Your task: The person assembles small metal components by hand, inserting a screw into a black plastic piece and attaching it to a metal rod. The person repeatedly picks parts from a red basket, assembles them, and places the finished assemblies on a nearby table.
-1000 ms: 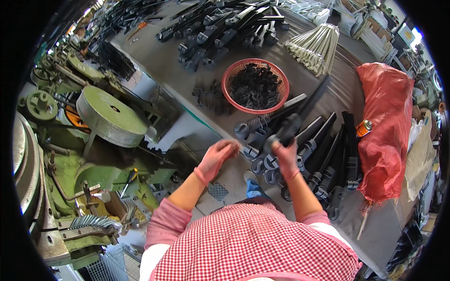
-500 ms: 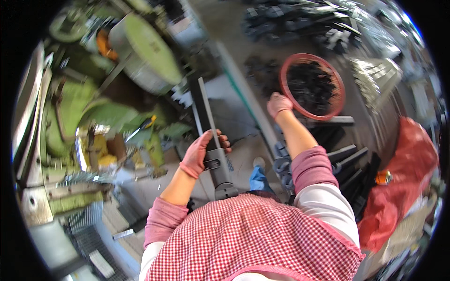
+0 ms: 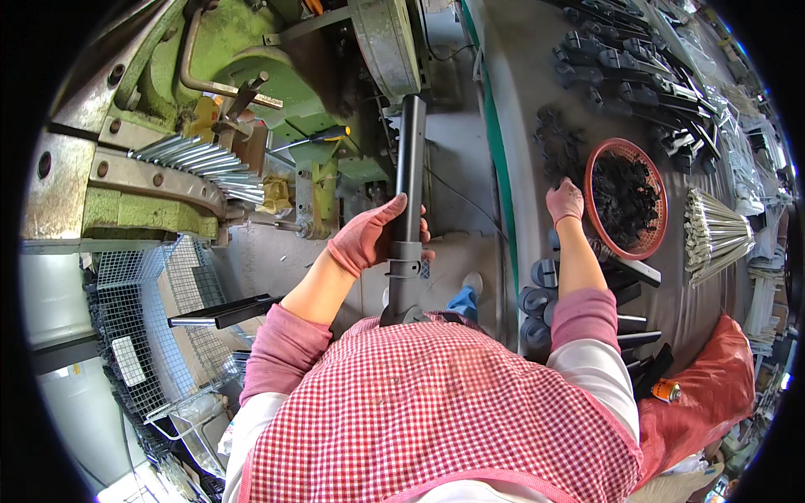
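Note:
My left hand [image 3: 369, 233], in a pink fingerless-looking glove, is wrapped round a black metal tube [image 3: 411, 159]. The tube stands upright in the view, with a collar and clip [image 3: 404, 267] below the hand and its lower end against my checked apron. On the table to the right, my right hand [image 3: 566, 201], gloved too, is closed beside a red plastic basket [image 3: 592, 210] full of small black parts [image 3: 622, 201]. More small black parts [image 3: 558, 142] lie loose just beyond its fingertips. What the fingers hold, if anything, is hidden.
A green machine [image 3: 285, 92] stands on the left, with a row of metal rods [image 3: 201, 163] and a screwdriver [image 3: 323, 136] on it. Wire baskets [image 3: 155, 293] are below. The table carries black tubes [image 3: 637, 92], a bundle of pale rods [image 3: 713, 235] and a red sack [image 3: 704, 402].
The view has turned, so the tube, machine and table edge stand straighter. My left hand still grips the tube; my right hand remains left of the basket, seen more sharply.

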### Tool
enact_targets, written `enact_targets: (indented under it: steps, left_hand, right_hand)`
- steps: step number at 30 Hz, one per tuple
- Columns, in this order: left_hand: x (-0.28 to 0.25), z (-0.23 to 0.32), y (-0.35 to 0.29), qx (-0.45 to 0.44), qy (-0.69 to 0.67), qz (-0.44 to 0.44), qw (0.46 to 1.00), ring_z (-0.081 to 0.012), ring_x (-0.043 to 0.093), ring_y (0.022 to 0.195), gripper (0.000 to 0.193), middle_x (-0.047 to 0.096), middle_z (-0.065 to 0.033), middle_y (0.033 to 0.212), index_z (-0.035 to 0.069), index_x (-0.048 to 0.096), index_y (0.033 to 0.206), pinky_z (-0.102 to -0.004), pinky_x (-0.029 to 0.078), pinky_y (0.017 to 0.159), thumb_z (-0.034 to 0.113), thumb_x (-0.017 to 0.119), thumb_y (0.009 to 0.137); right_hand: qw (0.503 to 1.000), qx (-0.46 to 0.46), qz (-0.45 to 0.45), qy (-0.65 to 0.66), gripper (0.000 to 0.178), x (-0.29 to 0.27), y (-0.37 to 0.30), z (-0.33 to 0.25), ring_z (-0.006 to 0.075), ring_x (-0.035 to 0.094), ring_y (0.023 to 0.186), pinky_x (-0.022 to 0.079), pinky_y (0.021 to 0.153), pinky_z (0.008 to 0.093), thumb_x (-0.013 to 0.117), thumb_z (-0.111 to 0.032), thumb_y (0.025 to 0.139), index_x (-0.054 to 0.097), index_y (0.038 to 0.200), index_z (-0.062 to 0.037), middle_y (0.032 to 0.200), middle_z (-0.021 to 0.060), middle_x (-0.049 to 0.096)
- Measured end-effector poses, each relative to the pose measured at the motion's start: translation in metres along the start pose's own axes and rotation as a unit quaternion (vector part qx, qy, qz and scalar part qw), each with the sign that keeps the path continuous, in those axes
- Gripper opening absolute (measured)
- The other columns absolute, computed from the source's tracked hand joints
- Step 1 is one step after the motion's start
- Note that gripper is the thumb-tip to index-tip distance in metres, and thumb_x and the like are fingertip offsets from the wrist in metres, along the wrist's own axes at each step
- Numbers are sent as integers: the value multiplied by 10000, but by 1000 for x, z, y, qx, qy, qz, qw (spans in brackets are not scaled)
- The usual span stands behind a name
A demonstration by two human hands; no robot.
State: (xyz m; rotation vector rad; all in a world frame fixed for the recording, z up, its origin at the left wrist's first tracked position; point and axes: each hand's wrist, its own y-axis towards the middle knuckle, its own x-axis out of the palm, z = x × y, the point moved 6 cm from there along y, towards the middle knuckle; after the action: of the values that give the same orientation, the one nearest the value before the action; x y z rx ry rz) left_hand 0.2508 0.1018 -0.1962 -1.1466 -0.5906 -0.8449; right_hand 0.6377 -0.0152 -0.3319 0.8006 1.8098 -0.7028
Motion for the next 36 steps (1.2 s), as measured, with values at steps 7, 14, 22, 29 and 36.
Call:
enact_targets:
  steps: [7, 14, 22, 29, 36]
  left_hand:
    - [-26, 20, -4, 131, 115, 155, 972, -261, 658, 635, 509, 640, -119, 866, -2, 523, 1068, -411, 595, 635, 366, 788, 838]
    - [5, 9, -23, 173, 61, 1, 983, -269, 685, 797, 239, 636, -96, 842, 19, 562, 1064, -400, 580, 736, 149, 685, 906]
    - [-10, 24, -25, 138, -14, -70, 988, -261, 649, 753, 138, 622, -76, 770, 44, 581, 905, -417, 519, 886, 171, 623, 937]
    - [-49, 31, -39, 211, -20, 52, 976, -273, 651, 705, 176, 608, -63, 747, 71, 586, 840, -385, 551, 659, 207, 688, 888]
    - [-99, 65, -102, 299, 69, 136, 942, -164, 644, 913, 390, 659, -69, 1041, 32, 585, 1224, -333, 543, 752, 333, 604, 977]
  right_hand:
    - [776, -66, -345, 523, 236, -63, -162, -127, 39, 493, 696, 408, 626, 191, 621, -170, 968, 669, 1106, 15, 802, -42, 586]
    - [773, -135, -351, 511, 183, -89, -230, -205, 38, 490, 723, 383, 630, 188, 630, -153, 964, 629, 1087, -18, 805, -35, 566]
    - [754, -34, -322, 571, 240, -67, -264, -235, 104, 627, 691, 499, 623, 236, 690, -189, 929, 684, 984, 45, 790, 43, 677]
    - [941, -242, -164, 171, 710, -61, -300, -285, 349, 617, 1068, 495, 944, 398, 834, -390, 681, 568, 1177, 43, 1144, 225, 622]
    - [875, -176, -342, 293, 526, -41, -278, -368, 165, 677, 834, 526, 771, 303, 841, -265, 705, 652, 1092, 37, 972, 69, 705]
